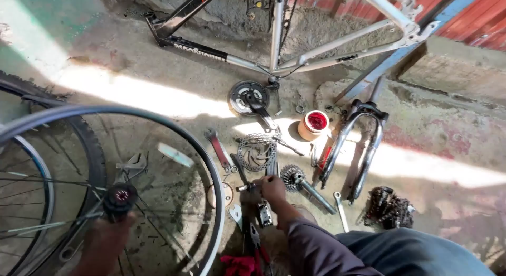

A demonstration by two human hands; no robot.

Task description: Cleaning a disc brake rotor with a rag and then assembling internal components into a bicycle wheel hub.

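The right hand point(272, 189) reaches down to the concrete floor point(158, 91) and closes its fingertips on a small metal axle piece point(245, 187) lying just to its left, among the loose parts. The left hand point(108, 239) is clenched around the hub point(120, 195) of a spoked bicycle wheel point(211, 165), holding it upright on its rim.

To lift the axle piece cleanly, it seems wise to pinch it near its middle and raise it straight up, since a brake disc point(256, 152) lies just beyond the fingers and a sprocket cassette point(293, 177) sits close on the right. The wheel should stay steady at the hub meanwhile, so the rim does not roll over the red-handled wrench point(218, 148) beside it.

Further out from the right hand stands a small round tub point(314, 124), pale orange outside with dark red grease inside; no label shows on it. Beyond that lies a bicycle frame point(295, 59), black and silver, with white lettering along its down tube.
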